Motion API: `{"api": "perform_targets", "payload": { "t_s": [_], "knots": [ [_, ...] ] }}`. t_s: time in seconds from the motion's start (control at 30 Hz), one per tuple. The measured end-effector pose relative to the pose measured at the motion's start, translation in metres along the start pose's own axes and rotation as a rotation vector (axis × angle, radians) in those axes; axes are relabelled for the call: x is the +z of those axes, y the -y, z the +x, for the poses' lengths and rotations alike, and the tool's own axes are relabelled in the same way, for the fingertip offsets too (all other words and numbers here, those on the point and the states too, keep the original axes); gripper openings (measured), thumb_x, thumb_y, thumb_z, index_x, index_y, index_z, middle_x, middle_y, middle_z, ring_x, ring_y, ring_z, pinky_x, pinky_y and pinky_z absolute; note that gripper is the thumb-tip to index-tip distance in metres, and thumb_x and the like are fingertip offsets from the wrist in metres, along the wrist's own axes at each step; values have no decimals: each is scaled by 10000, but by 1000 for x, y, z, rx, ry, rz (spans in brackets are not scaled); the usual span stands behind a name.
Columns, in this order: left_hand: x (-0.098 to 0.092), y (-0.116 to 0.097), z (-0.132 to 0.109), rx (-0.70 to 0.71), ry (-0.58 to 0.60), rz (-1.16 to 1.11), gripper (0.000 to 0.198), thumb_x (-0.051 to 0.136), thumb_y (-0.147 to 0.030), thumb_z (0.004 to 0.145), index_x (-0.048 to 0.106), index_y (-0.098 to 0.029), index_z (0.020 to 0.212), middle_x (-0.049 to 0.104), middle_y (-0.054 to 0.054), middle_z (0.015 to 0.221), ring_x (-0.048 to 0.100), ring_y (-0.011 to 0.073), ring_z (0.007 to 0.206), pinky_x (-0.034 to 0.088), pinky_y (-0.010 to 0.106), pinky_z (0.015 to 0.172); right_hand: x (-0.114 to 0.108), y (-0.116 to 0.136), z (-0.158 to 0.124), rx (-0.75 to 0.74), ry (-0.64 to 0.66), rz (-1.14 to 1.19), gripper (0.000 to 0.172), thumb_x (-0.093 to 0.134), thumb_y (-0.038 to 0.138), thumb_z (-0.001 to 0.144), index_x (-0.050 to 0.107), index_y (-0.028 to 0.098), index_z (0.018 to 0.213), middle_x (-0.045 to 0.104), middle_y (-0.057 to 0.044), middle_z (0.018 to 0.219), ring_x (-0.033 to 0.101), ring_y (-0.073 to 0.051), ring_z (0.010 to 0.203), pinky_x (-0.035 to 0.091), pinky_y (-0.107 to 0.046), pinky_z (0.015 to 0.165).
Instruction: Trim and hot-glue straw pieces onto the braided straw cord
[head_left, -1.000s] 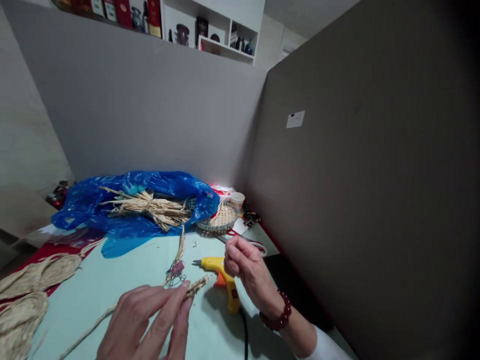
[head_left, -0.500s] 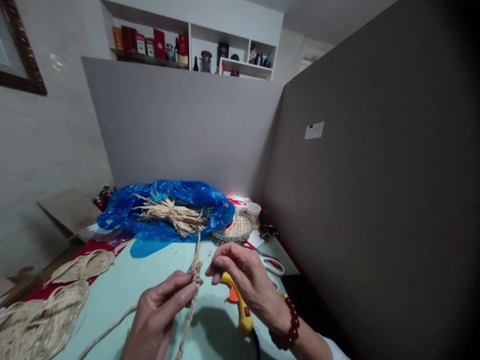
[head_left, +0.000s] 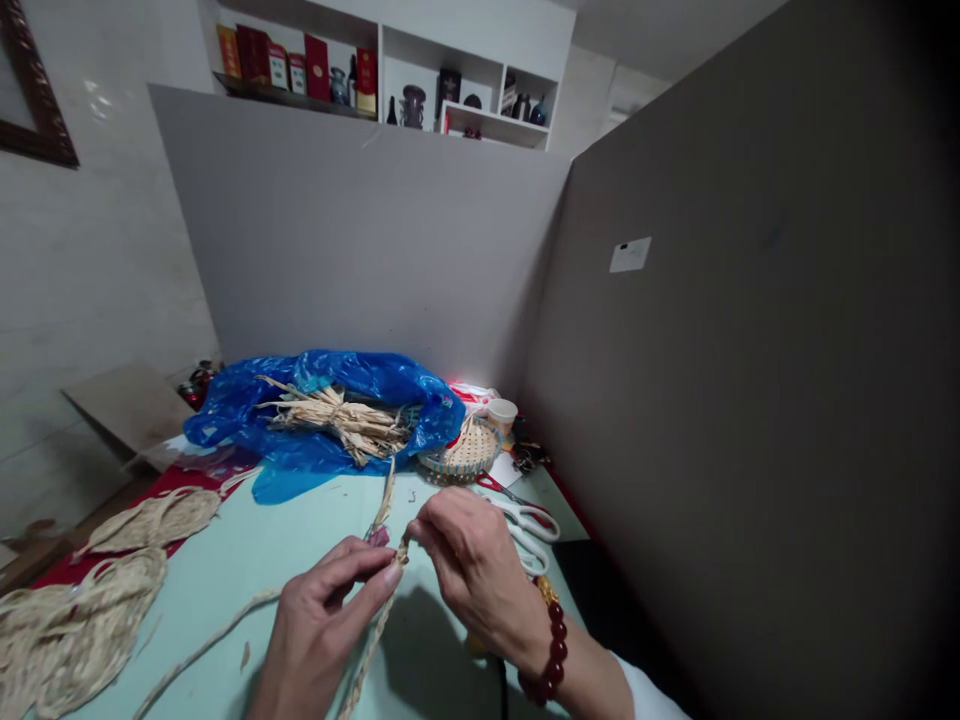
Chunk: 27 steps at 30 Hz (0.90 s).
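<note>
My left hand (head_left: 330, 610) pinches a braided straw cord (head_left: 370, 650) between thumb and fingers near its upper end. The cord hangs down toward the bottom edge. My right hand (head_left: 472, 575) is closed at the fingertips on the cord's top end, just right of my left fingertips. Loose straw ends (head_left: 387, 495) stick up beyond the fingers, beside a small pinkish-purple bit (head_left: 379, 537). Under my right hand, the yellow tool is almost wholly hidden, with its black cable (head_left: 503, 688) running down.
Behind lie a blue plastic bag (head_left: 285, 480) with dry straw (head_left: 341, 420), a woven basket (head_left: 461, 450) and a paper cup (head_left: 502, 412). White-handled scissors (head_left: 536, 520) sit at right. Coiled straw braid (head_left: 97, 630) lies at left, near another cord (head_left: 210, 645).
My right hand has moved left and down onto the cord's top end, now covering the yellow tool. The straw ends lean differently, and the whole view has shifted slightly.
</note>
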<state>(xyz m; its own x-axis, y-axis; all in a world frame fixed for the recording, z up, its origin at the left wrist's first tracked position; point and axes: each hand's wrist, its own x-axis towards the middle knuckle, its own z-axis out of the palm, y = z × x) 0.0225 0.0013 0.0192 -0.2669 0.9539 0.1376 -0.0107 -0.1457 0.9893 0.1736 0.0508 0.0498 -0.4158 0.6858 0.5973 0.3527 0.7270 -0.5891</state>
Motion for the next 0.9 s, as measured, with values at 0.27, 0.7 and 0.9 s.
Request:
{"api": "perform_targets", "payload": {
  "t_s": [0.27, 0.7, 0.9],
  "knots": [
    [-7, 2, 4, 147, -12, 148, 186, 746, -382, 744, 792, -202, 745, 704, 41, 785, 672, 211, 776, 520, 259, 682, -2, -16, 3, 228, -95, 267, 269, 486, 333, 973, 590, 179, 779, 614, -38, 669, 566, -162, 610, 436, -283, 592],
    [-13, 12, 1, 764, -103, 511, 177, 668, -100, 836, 700, -206, 973, 623, 6, 818, 644, 135, 752, 507, 214, 694, 7, -11, 2, 225, 100, 510, 143, 723, 325, 854, 739, 186, 884, 694, -29, 839, 623, -165, 784, 489, -263, 737],
    [-11, 8, 3, 918, -103, 604, 297, 627, -9, 837, 661, -181, 1077, 598, 15, 813, 621, 141, 744, 524, 237, 674, 12, -13, -1, 206, 103, 486, 143, 702, 319, 870, 713, 179, 896, 655, -26, 849, 591, -155, 755, 470, -265, 711]
  ]
}}
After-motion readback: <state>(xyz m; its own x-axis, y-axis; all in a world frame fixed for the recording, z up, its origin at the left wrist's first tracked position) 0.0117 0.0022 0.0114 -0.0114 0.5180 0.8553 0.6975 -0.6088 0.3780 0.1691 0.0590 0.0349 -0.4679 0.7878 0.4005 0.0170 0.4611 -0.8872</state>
